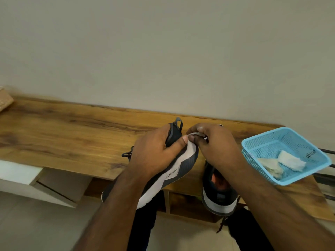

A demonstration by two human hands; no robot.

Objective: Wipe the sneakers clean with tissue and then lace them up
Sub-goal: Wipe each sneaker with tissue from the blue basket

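Note:
My left hand (154, 153) grips a dark grey sneaker (183, 165) with a white sole, held tilted above the wooden table's front edge, heel up. My right hand (215, 144) pinches a small white tissue (194, 134) and holds it against the heel end of that sole. A second dark sneaker (220, 200) stands on the table under my right forearm, heel toward me, its laces hanging down. Dark laces (127, 153) of the held shoe stick out to the left of my left hand.
A light blue plastic basket (262, 142) sits at the table's right end with two crumpled tissues (281, 163) inside. The wooden table (72, 133) runs along a plain wall. A woven object (5, 100) lies at the far left. White furniture (20, 173) stands below left.

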